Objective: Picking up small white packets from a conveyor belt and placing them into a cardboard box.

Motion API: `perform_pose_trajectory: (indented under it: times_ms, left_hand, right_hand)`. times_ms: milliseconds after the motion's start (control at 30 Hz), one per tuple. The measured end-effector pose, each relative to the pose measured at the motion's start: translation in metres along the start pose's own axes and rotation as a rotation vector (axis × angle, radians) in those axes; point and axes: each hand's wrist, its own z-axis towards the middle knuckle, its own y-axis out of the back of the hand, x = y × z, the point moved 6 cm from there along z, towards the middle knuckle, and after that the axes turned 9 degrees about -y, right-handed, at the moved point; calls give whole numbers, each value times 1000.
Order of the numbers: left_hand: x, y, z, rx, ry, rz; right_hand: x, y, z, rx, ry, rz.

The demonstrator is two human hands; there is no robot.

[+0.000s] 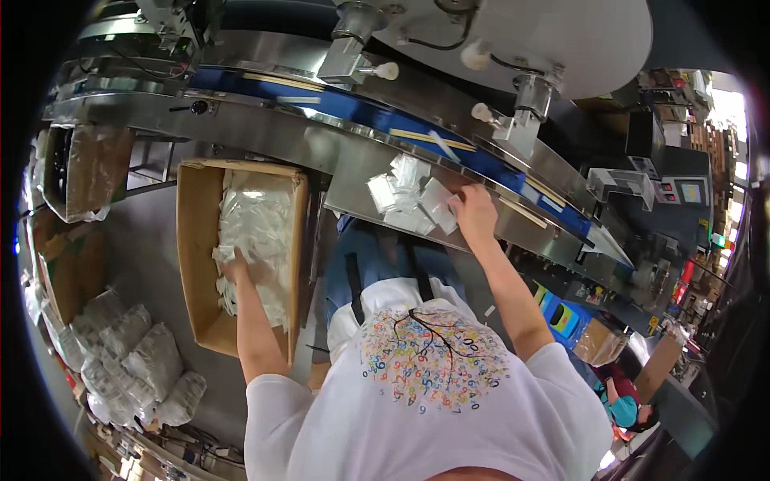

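Note:
My left hand (pixel 236 264) reaches down into a tall cardboard box (pixel 191 264). A small white packet (pixel 222 253) shows at its fingertips, and the fingers look closed on it, though the hand is partly blurred. Many clear and white packets (pixel 257 216) fill the box beneath. On a steel ledge in front of me lies a loose heap of small flat packets (pixel 401 188). My right hand (pixel 476 212) is at the right end of this heap, its thumb and fingers pinching the edge of one clear packet (pixel 443 205).
Beyond the ledge runs a blue conveyor (pixel 361 114) carrying pale sticks (pixel 433 139) and white strips. Metal brackets with white knobs (pixel 387 71) overhang it. Bulging clear bags (pixel 152 361) are stacked on the floor at left. Another person (pixel 626 407) is at lower right.

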Motion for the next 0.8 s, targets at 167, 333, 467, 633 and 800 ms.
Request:
perform_pose_trajectory:
  times_ms: [167, 333, 467, 633, 800]
  left_hand:
    - [104, -78, -3, 73, 280, -113]
    - [13, -27, -72, 200, 453, -131]
    - [95, -79, -15, 68, 529, -117]
    - [116, -109, -11, 201, 348, -494]
    - [102, -83, -20, 348, -25, -53]
  right_hand:
    - [-23, -15, -25, 55, -200, 149]
    - [-69, 62, 27, -323, 25, -74]
    - [-85, 68, 58, -187, 166, -186]
    - [13, 7, 22, 57, 73, 103]
    - [-8, 9, 15, -170, 60, 153]
